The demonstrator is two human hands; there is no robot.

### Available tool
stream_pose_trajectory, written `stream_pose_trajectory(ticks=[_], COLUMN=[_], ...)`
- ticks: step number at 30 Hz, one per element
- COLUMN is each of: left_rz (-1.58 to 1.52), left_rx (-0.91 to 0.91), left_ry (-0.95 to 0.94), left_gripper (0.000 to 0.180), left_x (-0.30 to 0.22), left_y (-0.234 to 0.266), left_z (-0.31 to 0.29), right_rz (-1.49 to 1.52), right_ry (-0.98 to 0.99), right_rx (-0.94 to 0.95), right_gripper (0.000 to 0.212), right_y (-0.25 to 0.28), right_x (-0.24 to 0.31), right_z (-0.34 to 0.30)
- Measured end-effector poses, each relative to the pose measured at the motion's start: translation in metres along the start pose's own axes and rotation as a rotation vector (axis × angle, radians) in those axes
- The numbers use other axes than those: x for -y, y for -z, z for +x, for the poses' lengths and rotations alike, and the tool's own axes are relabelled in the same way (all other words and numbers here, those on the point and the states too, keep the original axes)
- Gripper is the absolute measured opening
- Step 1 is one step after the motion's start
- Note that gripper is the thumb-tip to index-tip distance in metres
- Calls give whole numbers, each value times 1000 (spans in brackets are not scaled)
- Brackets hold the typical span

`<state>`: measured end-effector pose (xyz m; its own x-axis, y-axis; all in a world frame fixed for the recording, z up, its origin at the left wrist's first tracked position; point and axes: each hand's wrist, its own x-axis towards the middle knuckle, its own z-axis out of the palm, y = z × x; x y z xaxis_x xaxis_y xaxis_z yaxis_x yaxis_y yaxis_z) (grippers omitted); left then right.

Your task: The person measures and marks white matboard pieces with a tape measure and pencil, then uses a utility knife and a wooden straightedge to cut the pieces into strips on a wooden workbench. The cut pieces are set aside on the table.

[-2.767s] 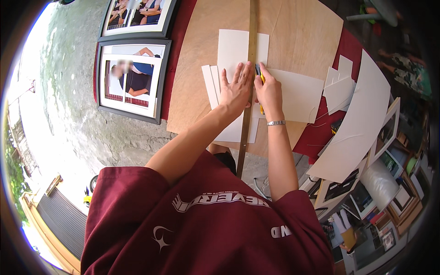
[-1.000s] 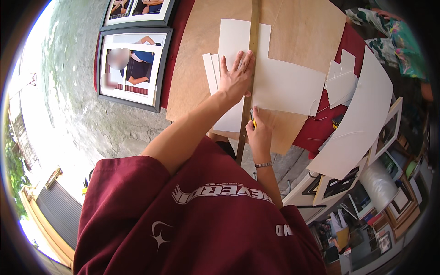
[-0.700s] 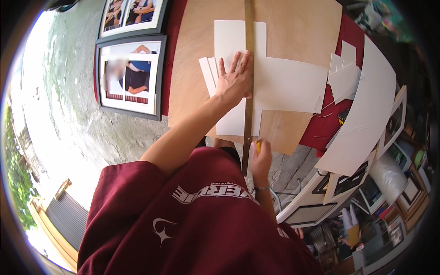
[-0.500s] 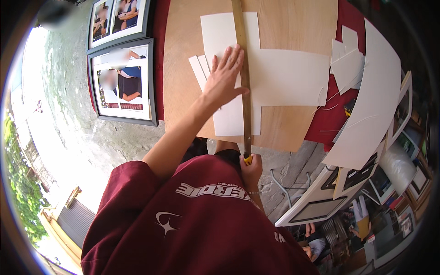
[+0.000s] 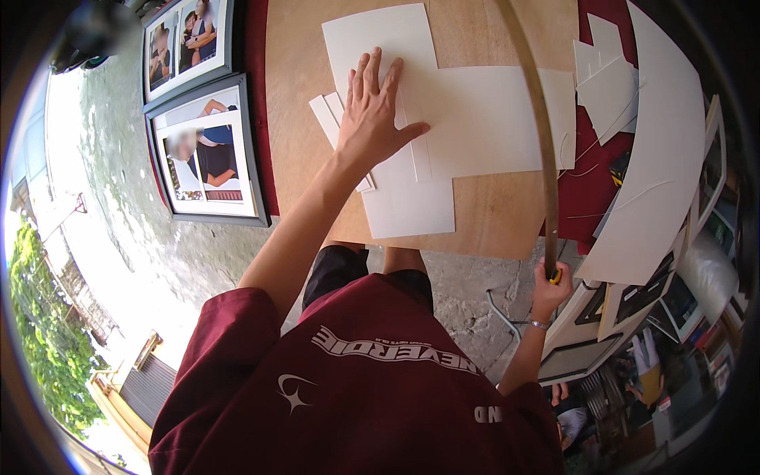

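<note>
My left hand (image 5: 368, 119) lies flat with its fingers spread on a white mat board (image 5: 416, 210) on the wooden table board. Beneath and beside it are narrow white strips (image 5: 323, 119). A wider white board (image 5: 491, 119) extends to the right, a thin strip edge showing where the pieces meet. Off at the right, my right hand (image 5: 552, 289) is closed round the near end of a long metal ruler (image 5: 540, 111), which runs away from me across the board's right part. Something small and yellow (image 5: 556, 276), perhaps a cutter, shows in the same hand.
Two dark-framed photo sets (image 5: 207, 150) lie at the left on a red cloth. White offcuts (image 5: 606, 95) and a yellow-and-black tool (image 5: 617, 170) sit on red cloth at the right, beside a long curved-looking white sheet (image 5: 661, 158). Empty frames (image 5: 574, 356) lean at the lower right.
My right hand has carried the ruler to the right, off the board's middle. My left hand has shifted slightly left and stays flat; the white boards now sit turned a little.
</note>
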<state>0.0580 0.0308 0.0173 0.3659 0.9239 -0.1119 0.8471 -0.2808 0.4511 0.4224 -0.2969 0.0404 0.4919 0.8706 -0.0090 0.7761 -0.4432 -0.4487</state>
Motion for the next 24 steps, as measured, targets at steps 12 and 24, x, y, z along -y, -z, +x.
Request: stream_pose_trajectory(ticks=[12, 24], left_rz=[-133, -69], left_rx=[-57, -17], left_ry=[52, -93], left_gripper=[104, 47], left_x=[-2, 6], left_y=[-9, 18], left_z=[-14, -3], right_rz=[-377, 199], right_ry=[8, 113], right_rx=[-197, 353], right_gripper=[35, 70], right_y=[10, -110], right_x=[16, 262], right_z=[48, 21])
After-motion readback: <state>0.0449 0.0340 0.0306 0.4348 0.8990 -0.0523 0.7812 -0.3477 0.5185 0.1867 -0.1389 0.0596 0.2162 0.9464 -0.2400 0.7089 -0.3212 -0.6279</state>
